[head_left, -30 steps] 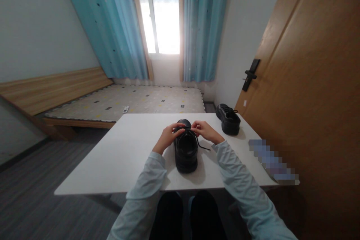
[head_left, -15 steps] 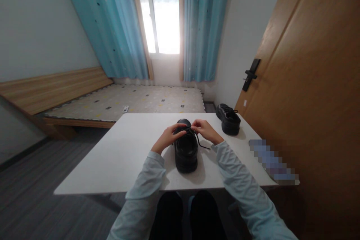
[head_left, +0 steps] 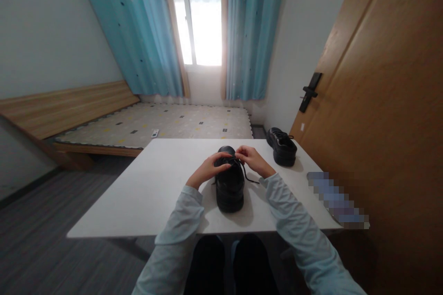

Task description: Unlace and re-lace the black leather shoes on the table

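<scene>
A black lace-up shoe (head_left: 230,191) stands on the white table (head_left: 138,193) in front of me, its toe pointing away. My left hand (head_left: 212,167) lies over the left side of its upper, thumb and fingers reaching to the laces; whether it grips a lace is too small to tell. At the right side of the laces, my right hand (head_left: 251,159) has its fingers pinched on the shoelace. A loose lace end (head_left: 249,179) hangs to the right of the shoe and rests on the table.
The other black shoe (head_left: 284,150) stands at the table's back right. A blurred flat item (head_left: 337,200) lies along the right edge. Beyond the table is a bed (head_left: 194,122) with a small white object (head_left: 155,133); a wooden door (head_left: 387,101) is at the right.
</scene>
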`<state>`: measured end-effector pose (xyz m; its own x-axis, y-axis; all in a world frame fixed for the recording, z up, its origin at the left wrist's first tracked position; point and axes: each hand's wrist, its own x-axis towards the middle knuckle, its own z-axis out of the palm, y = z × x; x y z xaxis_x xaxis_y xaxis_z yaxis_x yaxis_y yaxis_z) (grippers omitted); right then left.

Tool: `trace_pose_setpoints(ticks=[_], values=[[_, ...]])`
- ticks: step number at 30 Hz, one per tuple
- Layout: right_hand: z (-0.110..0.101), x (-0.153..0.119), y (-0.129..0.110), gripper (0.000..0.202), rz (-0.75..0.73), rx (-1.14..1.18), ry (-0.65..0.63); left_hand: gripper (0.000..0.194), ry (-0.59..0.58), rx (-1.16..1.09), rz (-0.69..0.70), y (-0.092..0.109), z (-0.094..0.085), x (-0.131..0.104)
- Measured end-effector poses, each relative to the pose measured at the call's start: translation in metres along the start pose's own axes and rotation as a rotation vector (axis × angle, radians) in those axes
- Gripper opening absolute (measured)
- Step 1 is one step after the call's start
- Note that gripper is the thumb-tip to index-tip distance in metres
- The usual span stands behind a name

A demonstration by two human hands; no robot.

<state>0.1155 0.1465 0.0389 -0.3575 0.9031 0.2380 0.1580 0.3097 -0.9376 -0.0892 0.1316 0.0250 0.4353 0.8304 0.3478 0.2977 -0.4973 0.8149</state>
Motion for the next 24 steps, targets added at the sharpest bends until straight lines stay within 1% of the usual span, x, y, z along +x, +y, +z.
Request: trace_pose_setpoints(ticks=[5,11,14,17,20,24], values=[[-0.003,-0.005,-0.007,0.028,0.056,0.157,-0.089,0.038,-0.026,0.036,0.003,0.000,-0.001,-0.001],[-0.006,-0.008,-0.008,0.025,0.104,0.329,-0.096,0.037,-0.033,0.037,-0.009,0.003,-0.002,-0.001],[-0.006,-0.007,-0.007,0.030,0.122,0.412,-0.056,0.037,-0.028,0.048,-0.020,0.002,-0.001,-0.001],[-0.009,-0.006,-0.008,0.030,0.092,0.495,0.017,0.039,-0.014,0.049,-0.034,0.001,-0.001,-0.001],[-0.018,-0.007,-0.011,0.030,0.047,0.543,0.103,0.039,-0.009,0.050,-0.039,0.001,-0.001,-0.001],[-0.032,-0.011,-0.016,0.028,0.002,0.567,0.181,0.039,-0.020,0.061,-0.036,0.002,-0.001,-0.001]])
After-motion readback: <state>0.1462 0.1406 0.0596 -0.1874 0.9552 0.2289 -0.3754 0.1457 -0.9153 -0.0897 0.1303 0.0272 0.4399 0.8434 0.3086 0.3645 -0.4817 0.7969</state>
